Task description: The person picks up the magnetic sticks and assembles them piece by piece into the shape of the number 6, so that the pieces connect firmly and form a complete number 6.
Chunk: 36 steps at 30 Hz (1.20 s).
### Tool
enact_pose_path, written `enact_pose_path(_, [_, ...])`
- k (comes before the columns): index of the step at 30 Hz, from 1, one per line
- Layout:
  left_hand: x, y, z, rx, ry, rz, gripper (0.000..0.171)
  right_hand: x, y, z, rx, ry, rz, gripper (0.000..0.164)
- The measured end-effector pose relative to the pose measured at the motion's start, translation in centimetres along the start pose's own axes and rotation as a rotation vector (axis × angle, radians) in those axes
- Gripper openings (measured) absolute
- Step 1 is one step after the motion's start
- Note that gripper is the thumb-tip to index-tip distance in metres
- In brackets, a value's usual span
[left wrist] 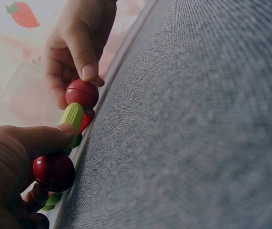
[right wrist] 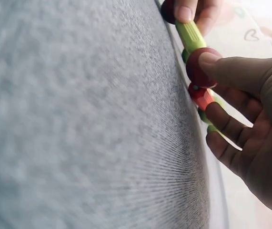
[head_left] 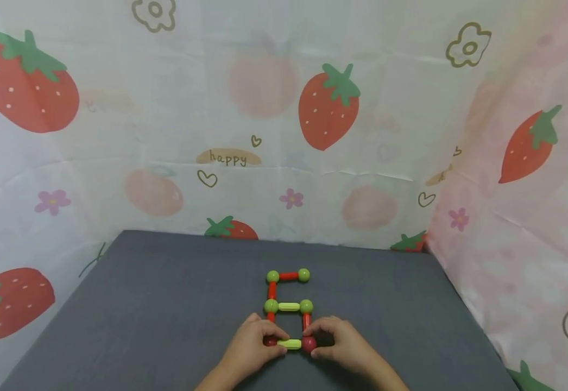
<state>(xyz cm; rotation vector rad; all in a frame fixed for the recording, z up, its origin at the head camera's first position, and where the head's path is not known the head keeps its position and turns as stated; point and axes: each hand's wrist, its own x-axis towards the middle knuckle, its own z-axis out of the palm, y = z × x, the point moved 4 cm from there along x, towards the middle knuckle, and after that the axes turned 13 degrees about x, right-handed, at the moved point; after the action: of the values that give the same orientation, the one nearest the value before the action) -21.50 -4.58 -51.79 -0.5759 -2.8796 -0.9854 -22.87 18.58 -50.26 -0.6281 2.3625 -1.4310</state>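
A figure-six shape of toy building balls and rods lies on the dark table. At its lower edge a yellow-green rod (head_left: 290, 344) joins two dark red balls. My left hand (head_left: 252, 343) pinches this rod between thumb and fingers, beside the left red ball (left wrist: 55, 172), which it partly covers in the head view. My right hand (head_left: 340, 343) pinches the right red ball (head_left: 309, 344), its thumb lying on the ball in the right wrist view. Above them are red rods, another yellow-green rod (head_left: 289, 307) and several green balls, among them the top right one (head_left: 304, 275).
The dark grey table (head_left: 176, 293) spreads out around the shape. A strawberry-printed cloth (head_left: 284, 119) hangs behind the table and along its sides.
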Motion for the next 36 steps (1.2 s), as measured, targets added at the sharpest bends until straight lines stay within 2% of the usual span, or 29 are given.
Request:
enact_pose_path(8, [0.0,0.0,0.1,0.001,0.005,-0.005,0.019,-0.2,-0.1,-0.1,-0.041,-0.004,-0.013,0.033])
enact_pose_path(14, [0.1,-0.2,0.3,0.006,0.004,0.002,0.019,0.3,-0.7,-0.3,-0.016,-0.067,-0.021,0.030])
enact_pose_path(21, [0.1,-0.1,0.4,-0.001,-0.001,0.005,0.019,1.5,-1.3,-1.5,0.044,-0.086,-0.068,0.027])
enact_pose_path(26, [0.1,0.0,0.3,-0.001,-0.011,0.008,0.019,2.5,-1.3,-2.3,0.009,-0.112,-0.101,0.029])
enact_pose_path(32, [0.1,0.0,0.1,-0.007,-0.019,0.004,0.020,3.7,-1.6,-2.6,-0.031,-0.187,-0.131,0.032])
enact_pose_path(36, [0.1,0.1,0.1,-0.012,-0.028,-0.003,0.020,4.3,-1.4,-2.8,-0.041,-0.215,-0.130,0.034])
